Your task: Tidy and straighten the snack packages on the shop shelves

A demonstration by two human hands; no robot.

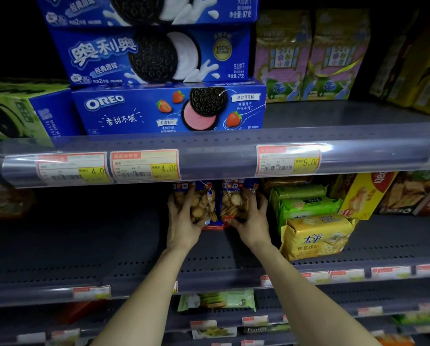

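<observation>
Two bare hands hold two clear bags of small biscuits upright, side by side, on the middle shelf [124,245]: left hand [182,221] curled around the left bag [201,203], right hand [252,221] around the right bag [234,201], beneath stacked Oreo boxes [169,108].

Blue Oreo boxes [169,108] are printed with black biscuits; below them, clear red-and-blue-edged bags [217,203] show tan biscuits.
</observation>
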